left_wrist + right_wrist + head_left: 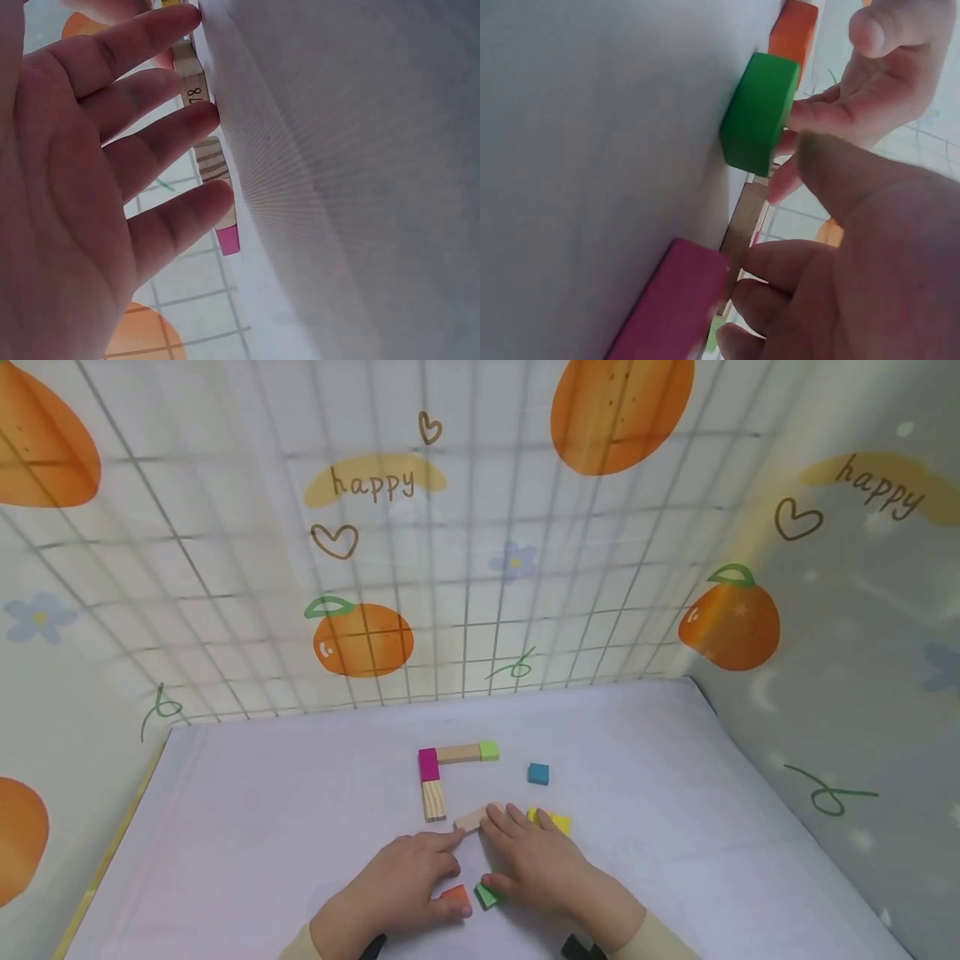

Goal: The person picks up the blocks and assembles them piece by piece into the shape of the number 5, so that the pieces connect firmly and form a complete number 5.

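Observation:
A plain wooden block [472,819] lies between my two hands. With its index fingertip, my left hand [405,877] touches the block's left end; its thumb rests by an orange block [454,894]. My right hand [536,864] lies palm down, index and middle fingertips at the same block's right end, its thumb beside a green block [487,896]. The left wrist view shows the left fingers spread near a wooden block [193,82] with dark marks. A magenta block [671,304] near the right fingers is hidden from the head view. Right fingers partly cover yellow blocks [558,823].
Beyond the hands, a striped wooden block [434,802], a magenta block [428,765], a long wooden block [458,754] and a light green block [489,751] form an angled row. A blue block [538,773] stands apart at right. A printed curtain over a wire grid [465,610] closes the back.

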### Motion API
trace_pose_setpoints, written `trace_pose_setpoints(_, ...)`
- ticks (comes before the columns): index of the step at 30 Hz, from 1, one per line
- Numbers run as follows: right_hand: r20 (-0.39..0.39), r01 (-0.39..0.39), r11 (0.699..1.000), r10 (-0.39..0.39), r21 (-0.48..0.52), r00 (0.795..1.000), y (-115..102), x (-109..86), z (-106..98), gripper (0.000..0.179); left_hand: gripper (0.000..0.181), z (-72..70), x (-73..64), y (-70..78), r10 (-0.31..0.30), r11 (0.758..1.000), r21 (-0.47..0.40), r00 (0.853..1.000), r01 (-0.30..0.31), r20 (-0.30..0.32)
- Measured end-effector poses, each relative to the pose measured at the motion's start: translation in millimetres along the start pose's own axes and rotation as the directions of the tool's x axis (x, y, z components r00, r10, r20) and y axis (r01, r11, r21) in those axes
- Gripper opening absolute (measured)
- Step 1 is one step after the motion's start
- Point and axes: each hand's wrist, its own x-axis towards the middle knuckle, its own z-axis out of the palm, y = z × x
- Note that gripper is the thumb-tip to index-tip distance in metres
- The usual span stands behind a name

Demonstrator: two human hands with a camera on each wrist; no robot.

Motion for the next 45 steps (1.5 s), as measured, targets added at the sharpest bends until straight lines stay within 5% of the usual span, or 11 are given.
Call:
trace_pose_setpoints(10,0.011,-0.044,0.999,0.044,0.004,0.999,-3.3,12.3,0.6,0.083,0.057,-2.1,-2.6,-1.0,0.027,0.999,-0.025,0.999,-0.028,-0.039)
trace_pose_setpoints(21,-0.001,-0.035,0.999,0.035,0.015,0.999,-6.4,16.5,0.9,0.083,0.061,-1.2,-5.1,-3.0,-0.005,0.999,-0.044,1.000,0.005,-0.012)
trace_pose_setpoints(45,-0.033,-0.024,0.999,0.025,0.025,0.999,-5.7,17.3,0.7,0.085,0.058,-6.2,-5.6,-6.5,0.055,0.998,-0.042,0.998,-0.055,-0.014)
